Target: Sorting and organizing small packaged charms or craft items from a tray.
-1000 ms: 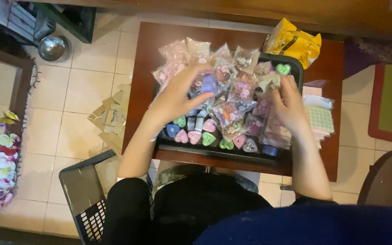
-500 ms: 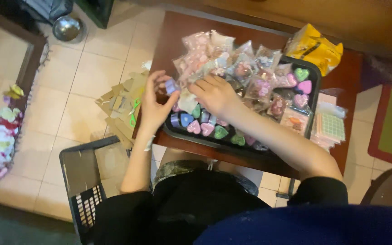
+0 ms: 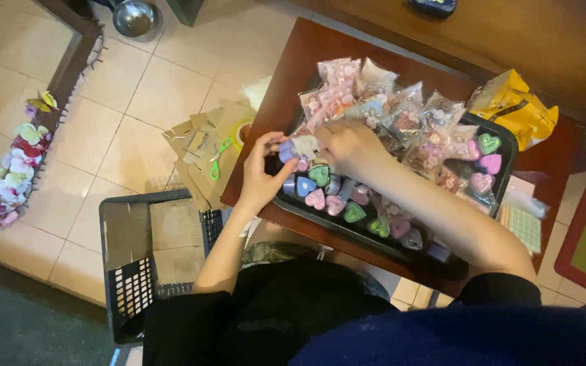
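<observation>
Purple block (image 3: pixel 287 150) pinched in my left hand (image 3: pixel 260 177) fingers; right hand (image 3: pixel 347 146) fingers grip its clear wrapper (image 3: pixel 306 144) over black tray (image 3: pixel 510 146).

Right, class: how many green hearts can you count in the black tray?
4 green hearts: one beside the right hand, two along the tray's near edge, one at its far right corner. The hand and packets may hide more.

Two bare hands, left hand (image 3: pixel 260 177) and right hand (image 3: pixel 347 148), with bare forearms and no rings, watch or bracelet to be seen. Black top with short sleeves ending near the elbows. Dark blue cloth across the lower right edge. Patterned grey-green fabric over the lap.
</observation>
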